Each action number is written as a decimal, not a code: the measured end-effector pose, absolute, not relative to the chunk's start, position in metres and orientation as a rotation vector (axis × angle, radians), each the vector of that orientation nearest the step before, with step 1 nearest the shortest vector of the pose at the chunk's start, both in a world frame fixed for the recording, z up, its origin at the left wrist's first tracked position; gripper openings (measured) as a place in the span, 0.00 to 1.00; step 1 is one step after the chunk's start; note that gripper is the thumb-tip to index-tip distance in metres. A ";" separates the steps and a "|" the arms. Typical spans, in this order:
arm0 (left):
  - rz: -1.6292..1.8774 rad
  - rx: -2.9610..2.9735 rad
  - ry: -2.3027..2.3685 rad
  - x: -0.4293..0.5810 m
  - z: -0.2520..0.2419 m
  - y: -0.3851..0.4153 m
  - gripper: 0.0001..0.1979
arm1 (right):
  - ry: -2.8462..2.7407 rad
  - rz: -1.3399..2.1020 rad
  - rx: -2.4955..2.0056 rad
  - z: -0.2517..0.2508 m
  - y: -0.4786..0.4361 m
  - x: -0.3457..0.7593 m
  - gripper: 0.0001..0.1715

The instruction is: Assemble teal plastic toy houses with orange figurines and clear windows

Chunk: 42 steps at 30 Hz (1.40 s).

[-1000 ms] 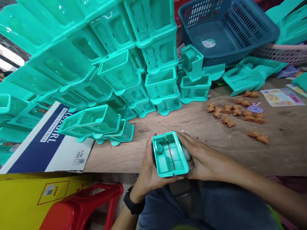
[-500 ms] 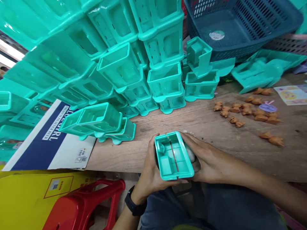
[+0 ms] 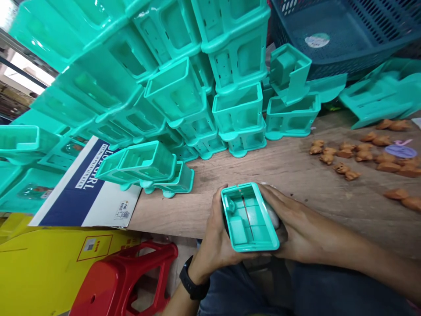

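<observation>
Between my hands is a teal plastic box (image 3: 251,217), its open top facing up, just past the table's front edge. Moulded shapes and a dark reddish line show inside it. My left hand (image 3: 219,241) wraps round its left and lower side, and a black band is on that wrist. My right hand (image 3: 291,224) is closed against the right side, where a greyish rounded thing (image 3: 272,216) shows partly between palm and box. Several small orange-brown figures (image 3: 345,172) lie on the wooden table (image 3: 204,206) to the right.
Stacked teal boxes (image 3: 240,109) line the table's back and left. A dark blue basket (image 3: 342,39) stands at the back right, near loose teal parts (image 3: 378,98). A blue and white carton (image 3: 95,193), a yellow box (image 3: 49,263) and a red stool (image 3: 101,281) are at left.
The view has shifted, so most things appear moved. The two halves of the box's rim now meet more evenly at the lower edge, where a notch showed before. Both hands keep their hold.
</observation>
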<state>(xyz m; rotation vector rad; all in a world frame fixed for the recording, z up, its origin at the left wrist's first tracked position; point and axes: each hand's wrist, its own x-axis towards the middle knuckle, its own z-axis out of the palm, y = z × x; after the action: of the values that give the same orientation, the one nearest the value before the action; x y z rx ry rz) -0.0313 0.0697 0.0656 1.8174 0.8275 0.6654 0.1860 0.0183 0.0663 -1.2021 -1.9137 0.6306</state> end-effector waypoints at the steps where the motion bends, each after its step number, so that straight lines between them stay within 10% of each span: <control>1: 0.676 1.820 0.827 -0.030 0.066 0.070 0.66 | -1.908 0.637 -1.197 0.065 0.018 0.186 0.68; 42: 0.609 1.856 0.753 -0.039 0.069 0.079 0.68 | -1.842 0.716 -1.315 0.064 0.012 0.172 0.63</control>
<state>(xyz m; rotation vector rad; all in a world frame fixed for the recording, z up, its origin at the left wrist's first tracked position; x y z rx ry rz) -0.0389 0.0786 0.0690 1.8559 0.7528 0.6086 0.1720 0.0124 0.0643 -1.3145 -1.8421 0.7163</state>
